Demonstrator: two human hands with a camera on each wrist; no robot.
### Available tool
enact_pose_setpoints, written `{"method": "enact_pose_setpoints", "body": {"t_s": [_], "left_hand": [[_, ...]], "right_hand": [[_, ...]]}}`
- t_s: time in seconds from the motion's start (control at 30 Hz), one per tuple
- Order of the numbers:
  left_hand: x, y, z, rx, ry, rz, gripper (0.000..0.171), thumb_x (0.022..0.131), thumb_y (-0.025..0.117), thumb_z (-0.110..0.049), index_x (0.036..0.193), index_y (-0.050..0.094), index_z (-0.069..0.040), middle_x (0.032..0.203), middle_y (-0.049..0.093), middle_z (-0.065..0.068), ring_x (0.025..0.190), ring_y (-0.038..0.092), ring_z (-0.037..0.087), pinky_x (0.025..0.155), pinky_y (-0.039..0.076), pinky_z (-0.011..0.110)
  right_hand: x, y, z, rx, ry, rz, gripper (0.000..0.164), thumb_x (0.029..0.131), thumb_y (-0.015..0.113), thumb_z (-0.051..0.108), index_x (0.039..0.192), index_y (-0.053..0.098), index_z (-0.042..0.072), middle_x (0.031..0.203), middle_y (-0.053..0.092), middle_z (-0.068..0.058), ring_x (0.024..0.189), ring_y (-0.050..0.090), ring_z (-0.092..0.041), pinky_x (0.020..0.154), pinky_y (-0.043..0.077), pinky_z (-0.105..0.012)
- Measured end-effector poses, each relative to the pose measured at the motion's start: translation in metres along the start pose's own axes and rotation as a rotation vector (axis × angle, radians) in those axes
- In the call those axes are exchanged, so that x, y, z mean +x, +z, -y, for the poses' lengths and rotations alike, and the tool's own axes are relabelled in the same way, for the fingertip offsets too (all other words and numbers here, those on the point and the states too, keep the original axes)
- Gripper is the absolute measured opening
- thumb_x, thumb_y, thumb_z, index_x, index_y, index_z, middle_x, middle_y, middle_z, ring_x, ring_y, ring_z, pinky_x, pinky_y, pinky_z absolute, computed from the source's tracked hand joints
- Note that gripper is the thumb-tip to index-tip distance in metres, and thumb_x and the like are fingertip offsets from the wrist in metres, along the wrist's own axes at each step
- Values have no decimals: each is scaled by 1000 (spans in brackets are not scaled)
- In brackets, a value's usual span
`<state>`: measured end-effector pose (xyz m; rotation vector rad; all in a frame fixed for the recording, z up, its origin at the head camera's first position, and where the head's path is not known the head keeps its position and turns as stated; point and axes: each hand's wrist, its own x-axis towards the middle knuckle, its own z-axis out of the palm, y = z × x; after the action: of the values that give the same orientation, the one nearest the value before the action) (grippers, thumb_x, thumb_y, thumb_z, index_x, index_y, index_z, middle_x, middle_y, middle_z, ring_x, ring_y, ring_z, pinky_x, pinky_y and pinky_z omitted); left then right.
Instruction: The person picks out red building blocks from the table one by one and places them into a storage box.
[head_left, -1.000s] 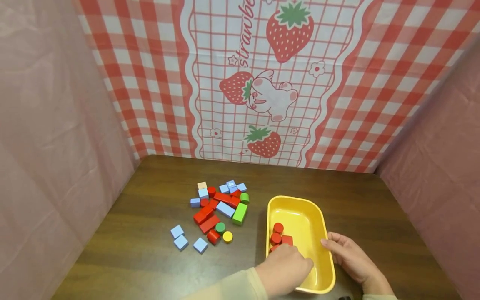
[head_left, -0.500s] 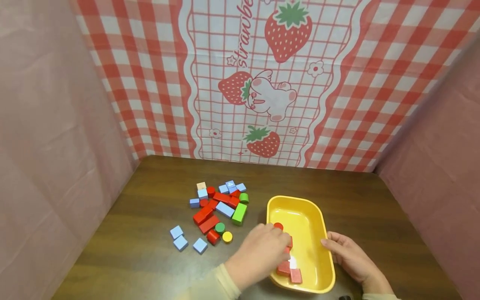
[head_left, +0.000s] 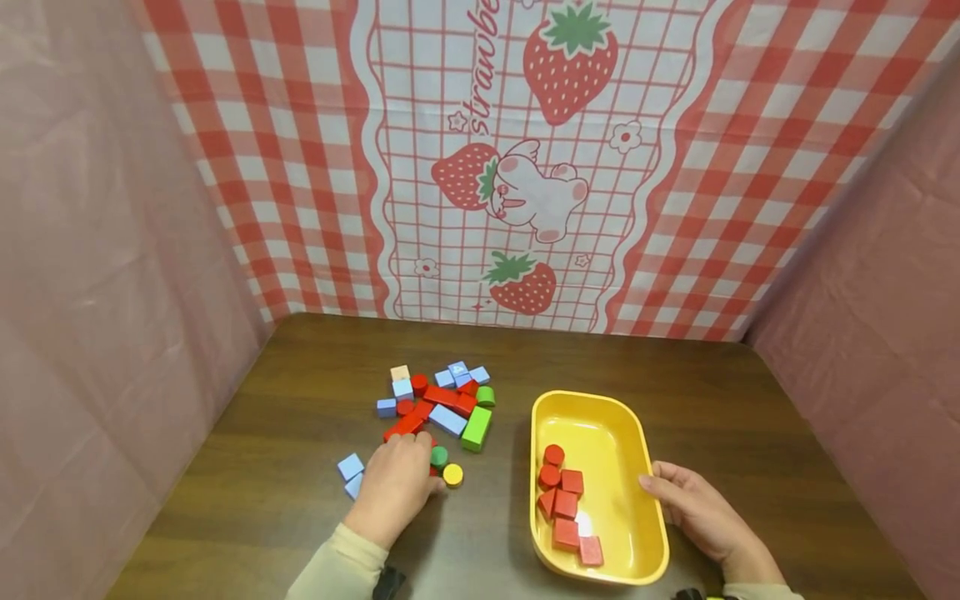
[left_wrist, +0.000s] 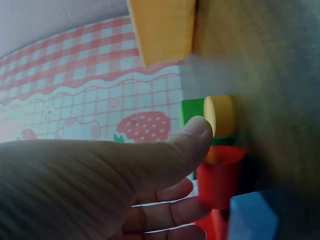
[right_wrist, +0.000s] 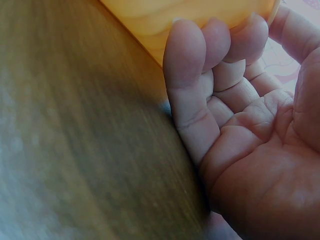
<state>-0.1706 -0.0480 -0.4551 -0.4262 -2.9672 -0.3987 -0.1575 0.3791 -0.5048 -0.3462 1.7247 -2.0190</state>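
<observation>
My left hand [head_left: 397, 483] is over the near side of a pile of toy blocks, its fingers reaching down among them. In the left wrist view its thumb and fingers are spread apart beside a red cylinder block [left_wrist: 220, 177], with nothing visibly gripped. A yellow cylinder block [head_left: 453, 476] and a green cylinder block [head_left: 439, 456] lie just right of the fingers. My right hand [head_left: 701, 521] holds the right rim of a yellow tray [head_left: 585, 396], thumb over the edge and fingers curled against the outer wall. Several red blocks [head_left: 566, 504] lie along the tray's left side.
Behind the left hand lie more red blocks, a long blue block [head_left: 447, 420], a lime green block [head_left: 477, 429] and a tan block [head_left: 400, 372]. Blue square blocks [head_left: 350, 467] sit left of the hand. A checked strawberry cloth [head_left: 517, 167] hangs behind the table.
My left hand has come out of the tray and moved left to the block pile, uncovering the red blocks inside the tray. The right hand stays on the rim.
</observation>
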Motion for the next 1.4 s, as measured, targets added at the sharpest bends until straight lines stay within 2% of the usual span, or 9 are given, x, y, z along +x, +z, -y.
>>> {"method": "enact_pose_setpoints", "body": {"t_s": [0.2, 0.4, 0.47, 0.57, 0.67, 0.83, 1.03, 1.23, 1.4], "left_hand": [[-3, 9, 2, 43, 30, -9, 45, 65, 92, -25, 88, 60, -3, 72, 61, 10, 68, 56, 27, 63, 52, 44], [-8, -6, -4, 115, 86, -22, 41, 69, 90, -24, 90, 63, -3, 73, 63, 9, 67, 55, 26, 61, 49, 41], [-10, -15, -12, 129, 151, -68, 38, 71, 89, -27, 88, 62, -6, 75, 63, 7, 68, 55, 24, 59, 47, 38], [-12, -26, -36, 60, 271, -116, 31, 76, 85, -30, 90, 63, -14, 84, 65, 0, 76, 55, 19, 64, 47, 34], [-13, -27, -69, -79, 393, -74, 25, 83, 80, -32, 101, 66, -21, 95, 66, -9, 84, 53, 11, 70, 47, 28], [-10, -9, -117, -189, 565, 122, 25, 90, 71, -37, 112, 66, -28, 100, 61, -20, 85, 47, 0, 75, 44, 19], [6, 20, -152, -159, 639, 265, 14, 90, 72, -37, 102, 67, -33, 78, 52, -24, 71, 43, -2, 66, 40, 16], [12, 46, -164, -77, 678, 235, 9, 92, 69, -37, 91, 62, -33, 69, 46, -23, 67, 41, -2, 65, 35, 17], [14, 54, -168, -39, 643, 198, 9, 93, 68, -39, 89, 62, -34, 66, 51, -23, 62, 42, 1, 61, 37, 20]], "right_hand": [[-1, 0, -2, -7, -35, 9, 25, 106, 35, 3, 103, 58, -2, 96, 69, -10, 87, 65, -26, 76, 57, -37], [-1, 0, -2, 12, 0, -7, 22, 106, 37, 3, 104, 58, -3, 96, 69, -10, 87, 65, -26, 76, 57, -36], [0, 0, -1, 14, 5, -11, 21, 105, 38, 4, 104, 58, -4, 96, 69, -10, 86, 65, -26, 75, 57, -36], [1, -1, 0, 14, 7, -9, 21, 105, 39, 4, 103, 58, -3, 95, 69, -10, 85, 65, -25, 74, 57, -35], [1, -1, 1, 7, 7, -14, 20, 105, 40, 5, 102, 59, -2, 94, 69, -9, 85, 65, -24, 74, 57, -34], [2, 0, 0, 2, -1, -10, 20, 105, 40, 4, 101, 59, 0, 94, 69, -8, 86, 65, -24, 75, 57, -35], [1, 0, -1, 11, -8, -1, 21, 105, 38, 3, 103, 58, -2, 97, 69, -11, 88, 64, -25, 76, 57, -35], [0, 0, -1, 12, -2, 4, 21, 106, 37, 4, 104, 58, -3, 98, 69, -12, 88, 64, -26, 76, 57, -35], [-1, 0, -1, 16, -6, 4, 22, 106, 37, 4, 105, 57, -4, 99, 69, -13, 89, 64, -27, 76, 57, -36]]}}
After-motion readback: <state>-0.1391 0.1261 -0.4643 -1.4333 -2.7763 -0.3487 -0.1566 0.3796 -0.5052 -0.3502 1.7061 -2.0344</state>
